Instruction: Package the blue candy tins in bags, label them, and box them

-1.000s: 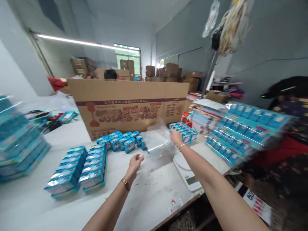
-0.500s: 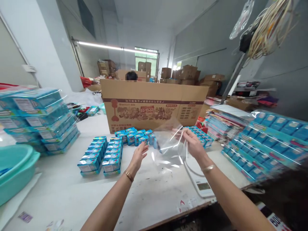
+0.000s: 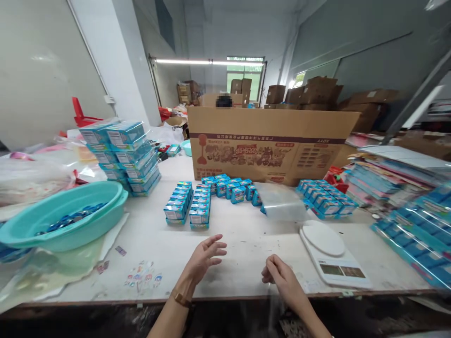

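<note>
My left hand hovers over the near part of the white table, palm inward, fingers apart and holding nothing. My right hand is closed above the table's front edge, with a faint clear plastic bag hanging below it, blurred and hard to make out. Beyond my hands lie clear plastic bags in a flat pile. Two rows of small blue boxes stand left of centre in trays, and more loose blue boxes sit behind.
A white kitchen scale lies right of my right hand. Wrapped packs of blue boxes are stacked left, behind a turquoise basin. A large cardboard box stands across the back, with a person's head beyond. More wrapped packs lie right.
My right hand has drawn back toward the table's front edge with the clear bag, away from the pile. My left hand has also come nearer. The view has turned left.
</note>
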{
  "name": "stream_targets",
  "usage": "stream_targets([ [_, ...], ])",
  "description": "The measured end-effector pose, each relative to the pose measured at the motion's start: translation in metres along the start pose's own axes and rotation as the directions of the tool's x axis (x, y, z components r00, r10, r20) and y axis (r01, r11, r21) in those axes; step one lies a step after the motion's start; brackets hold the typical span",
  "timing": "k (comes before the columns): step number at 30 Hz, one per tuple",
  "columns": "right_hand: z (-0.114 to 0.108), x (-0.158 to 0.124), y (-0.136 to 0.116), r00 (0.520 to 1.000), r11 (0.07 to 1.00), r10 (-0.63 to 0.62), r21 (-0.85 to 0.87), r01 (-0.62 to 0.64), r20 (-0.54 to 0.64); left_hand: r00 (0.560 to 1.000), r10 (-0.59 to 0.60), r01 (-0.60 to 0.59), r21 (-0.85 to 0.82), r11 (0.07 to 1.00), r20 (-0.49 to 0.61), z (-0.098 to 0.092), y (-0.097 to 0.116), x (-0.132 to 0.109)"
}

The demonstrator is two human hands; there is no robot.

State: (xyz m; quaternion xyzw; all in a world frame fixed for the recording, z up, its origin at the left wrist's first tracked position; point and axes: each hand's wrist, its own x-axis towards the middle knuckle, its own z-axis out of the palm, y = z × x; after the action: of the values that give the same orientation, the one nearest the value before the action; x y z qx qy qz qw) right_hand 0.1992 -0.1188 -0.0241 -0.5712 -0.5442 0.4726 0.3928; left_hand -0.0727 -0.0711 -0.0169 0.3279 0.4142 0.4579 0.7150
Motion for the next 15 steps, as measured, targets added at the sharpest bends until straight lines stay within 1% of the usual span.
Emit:
stream_targets([
  [2,0.005,-0.002,0.001,1.0,0.994,-0.027,-0.107,0.028,0.012,0.994,-0.055,0.063,-0.087,0.994,0.095,-0.01,0.001,-0.013],
  [3,0.006,-0.003,0.0,0.999,0.988,-0.035,-0.149,0.038,0.024,0.985,-0.078,0.095,-0.108,0.99,0.152,-0.016,0.002,-0.018],
  [4,0.005,-0.002,-0.002,0.999,0.985,-0.031,-0.17,0.037,0.041,0.977,-0.097,0.116,-0.091,0.989,0.191,-0.022,0.003,-0.022],
  [5,0.005,-0.002,-0.003,0.998,0.985,-0.018,-0.171,0.027,0.057,0.973,-0.111,0.119,-0.029,0.992,0.2,-0.028,0.002,-0.025],
  [7,0.002,0.002,-0.006,0.996,0.993,0.038,-0.112,-0.029,0.084,0.982,-0.11,0.083,0.175,0.981,0.152,-0.038,-0.001,-0.027],
  [9,-0.001,0.007,-0.007,0.989,0.994,0.106,0.009,-0.108,0.106,0.992,-0.091,0.053,0.365,0.929,0.088,-0.042,-0.007,-0.026],
  [11,-0.003,0.009,-0.006,0.983,0.963,0.15,0.211,-0.169,0.102,0.999,-0.038,0.02,0.451,0.892,0.031,-0.039,-0.01,-0.024],
  [12,-0.004,0.008,-0.005,0.983,0.919,0.162,0.349,-0.183,0.091,1.0,0.004,-0.003,0.468,0.883,-0.001,-0.036,-0.01,-0.024],
  [13,-0.005,0.005,-0.004,0.983,0.849,0.166,0.496,-0.181,0.075,0.998,0.049,-0.029,0.483,0.875,-0.03,-0.032,-0.01,-0.024],
  [15,-0.003,-0.008,0.002,0.983,0.657,0.177,0.738,-0.153,0.047,0.987,0.14,-0.078,0.521,0.85,-0.08,-0.026,-0.01,-0.024],
])
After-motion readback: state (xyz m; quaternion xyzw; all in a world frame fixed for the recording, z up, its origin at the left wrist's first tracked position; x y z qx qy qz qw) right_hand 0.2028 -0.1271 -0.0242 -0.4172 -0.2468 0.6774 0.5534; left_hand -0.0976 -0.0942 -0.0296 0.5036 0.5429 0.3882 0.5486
